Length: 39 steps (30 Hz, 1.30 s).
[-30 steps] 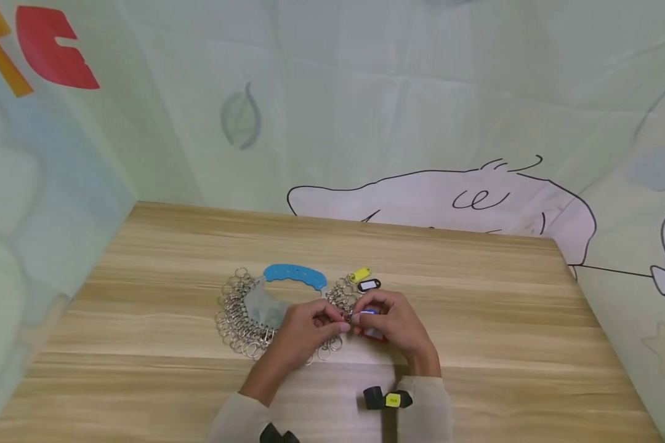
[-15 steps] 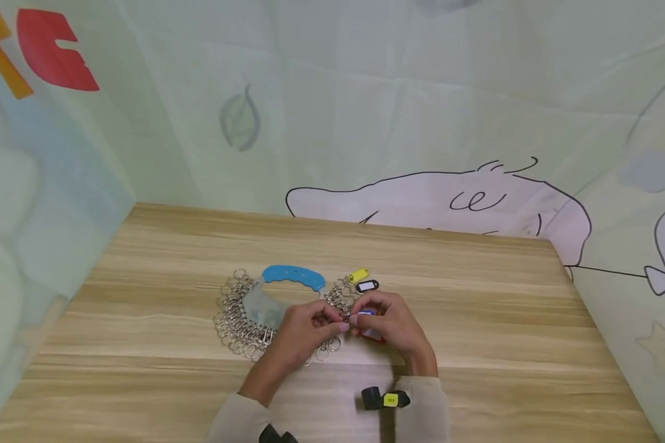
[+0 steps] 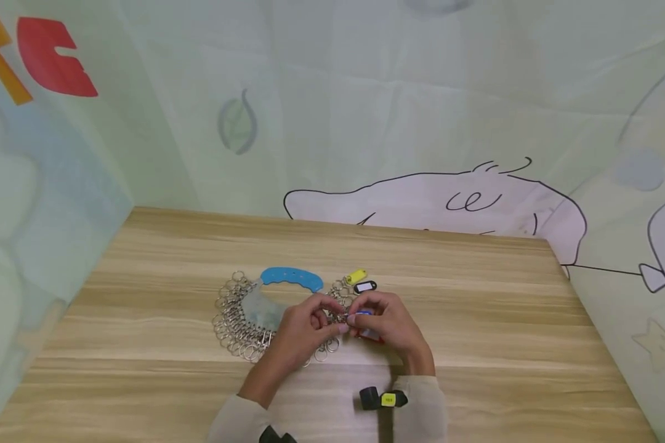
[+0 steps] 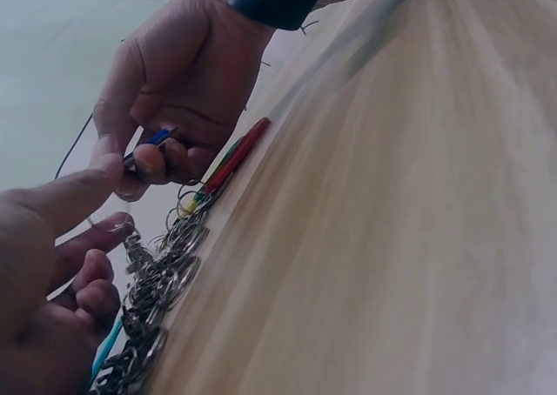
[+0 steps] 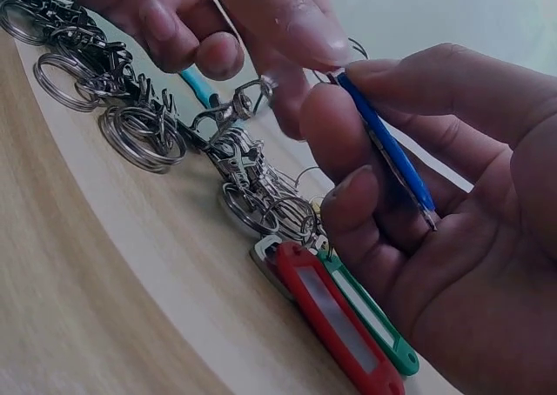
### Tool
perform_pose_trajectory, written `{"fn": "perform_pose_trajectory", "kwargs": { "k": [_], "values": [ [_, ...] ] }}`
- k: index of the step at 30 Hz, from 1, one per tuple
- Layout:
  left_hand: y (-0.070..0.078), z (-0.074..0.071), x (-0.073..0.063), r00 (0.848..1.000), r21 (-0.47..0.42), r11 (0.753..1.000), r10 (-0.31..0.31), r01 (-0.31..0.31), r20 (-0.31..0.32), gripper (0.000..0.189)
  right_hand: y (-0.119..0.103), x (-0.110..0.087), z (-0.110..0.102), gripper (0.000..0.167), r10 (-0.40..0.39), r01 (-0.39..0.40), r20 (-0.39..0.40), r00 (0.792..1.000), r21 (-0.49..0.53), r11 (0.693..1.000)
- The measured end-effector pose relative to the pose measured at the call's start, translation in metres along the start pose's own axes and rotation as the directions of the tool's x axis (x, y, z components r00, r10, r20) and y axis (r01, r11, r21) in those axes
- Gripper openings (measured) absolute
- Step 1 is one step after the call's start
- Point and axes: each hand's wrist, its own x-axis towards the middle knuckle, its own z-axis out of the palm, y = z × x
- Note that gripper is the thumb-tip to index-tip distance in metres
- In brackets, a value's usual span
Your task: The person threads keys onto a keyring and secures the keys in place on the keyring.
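On the wooden table lies a key holder with a blue handle [image 3: 292,277] and a curved grey plate [image 3: 260,309], fringed with snap hooks and split rings [image 3: 235,344]. The right hand [image 3: 390,323] pinches a blue key tag [image 5: 392,147] between thumb and fingertips. Opposite it, the left hand [image 3: 302,329] holds a metal snap hook [image 5: 242,106] at its fingertips, partly hidden by the fingers. Its thumb reaches the tag's ring end. Below the hands hang a red key tag [image 5: 326,321] and a green key tag [image 5: 374,317].
A yellow key tag [image 3: 356,276] and a black key tag [image 3: 364,287] lie beyond the right hand, by the holder's right end. The wooden table [image 3: 504,332] meets a printed cloth backdrop [image 3: 343,123] at its back edge.
The left index finger has lifted slightly away from its thumb. The right hand keeps its pinch on the blue key tag. The whole head view has shifted a little.
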Motion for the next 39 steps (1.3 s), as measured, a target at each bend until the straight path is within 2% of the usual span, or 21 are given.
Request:
{"fn": "perform_pose_trajectory", "kwargs": {
  "k": [7, 14, 20, 35, 39],
  "values": [
    [-0.002, -0.0037, 0.0015, 0.99, 0.134, 0.981, 0.144, -0.142, -0.008, 0.045, 0.0011, 0.0001, 0.0, 0.008, 0.004, -0.004, -0.001, 1.0, 0.025, 1.0],
    [-0.0027, -0.0007, 0.001, 0.986, 0.171, 0.973, 0.161, -0.152, -0.04, 0.03, 0.0, -0.0008, 0.0004, 0.007, 0.015, -0.015, -0.013, 1.0, 0.034, 0.999],
    [-0.003, -0.0004, 0.0018, 0.967, 0.201, 0.958, 0.23, -0.205, -0.109, 0.018, 0.001, -0.0006, 0.0004, 0.007, 0.021, -0.02, -0.02, 1.0, 0.047, 0.999],
    [-0.0037, 0.0021, 0.0008, 0.97, 0.222, 0.96, 0.202, -0.169, -0.136, 0.015, 0.0024, 0.0004, 0.0, 0.009, 0.013, -0.013, -0.009, 1.0, 0.024, 1.0],
    [-0.0045, 0.003, 0.0011, 0.967, 0.225, 0.957, 0.217, -0.184, -0.131, 0.017, 0.0014, 0.0, 0.0001, 0.008, 0.013, -0.013, -0.014, 1.0, 0.003, 1.0]
  ]
}}
